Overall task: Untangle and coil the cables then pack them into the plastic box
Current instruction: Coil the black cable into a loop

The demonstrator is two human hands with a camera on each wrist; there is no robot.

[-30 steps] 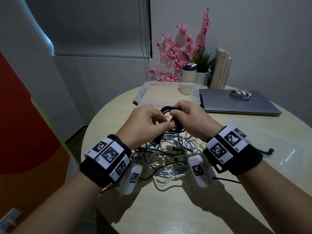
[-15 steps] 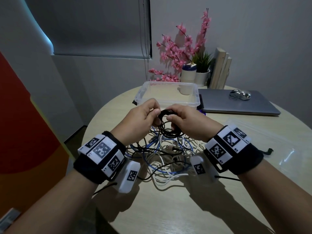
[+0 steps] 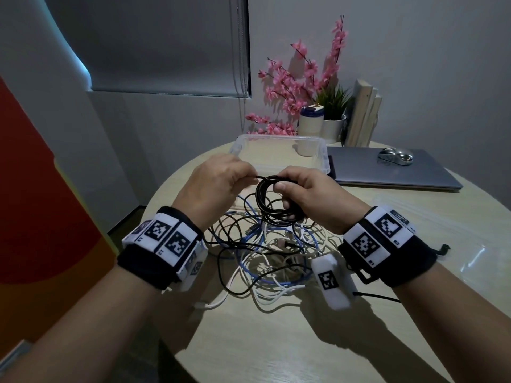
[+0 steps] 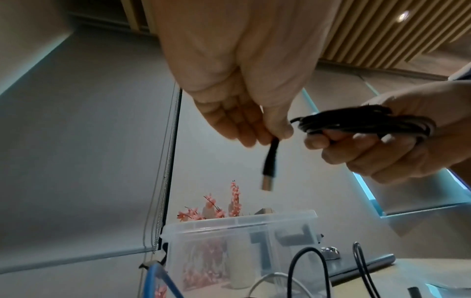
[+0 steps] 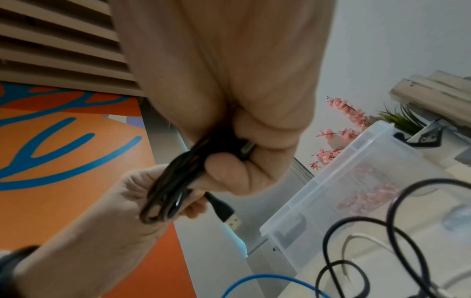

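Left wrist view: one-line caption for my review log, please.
Left hand pinches the black cable's USB plug while the right hand holds the black coil above the clear plastic box.

On the table (image 3: 276, 341) a cable tangle (image 3: 265, 252) lies nearest, the plastic box (image 3: 323, 158) behind it, a laptop (image 3: 387, 172) carrying a mouse (image 3: 395, 156) to the box's right, and a lid (image 3: 456, 239) right of the tangle.
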